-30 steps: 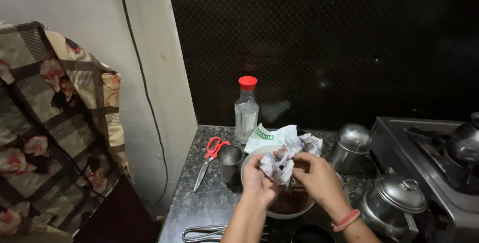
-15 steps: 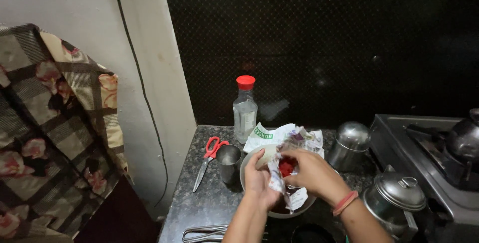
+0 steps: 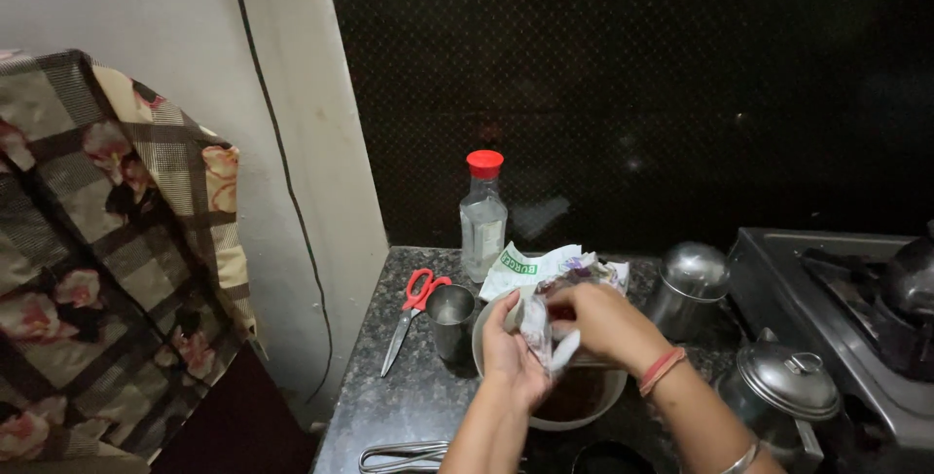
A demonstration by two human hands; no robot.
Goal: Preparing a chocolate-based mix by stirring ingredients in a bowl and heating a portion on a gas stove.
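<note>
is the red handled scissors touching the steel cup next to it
Cannot tell. In the head view the scissors lie just left of the steel cup, and one red handle loop meets the cup's rim in the picture, but no plain contact or gap shows.

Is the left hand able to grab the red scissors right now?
Probably not yet: the left hand is busy holding the crumpled packet, though only the steel cup stands near the scissors.

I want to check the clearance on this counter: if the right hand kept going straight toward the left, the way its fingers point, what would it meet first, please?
Probably the crumpled packet it already grips, then the left hand behind that; further along stands the steel cup, though depth is hard to judge. The right hand is above the bowl.
</note>
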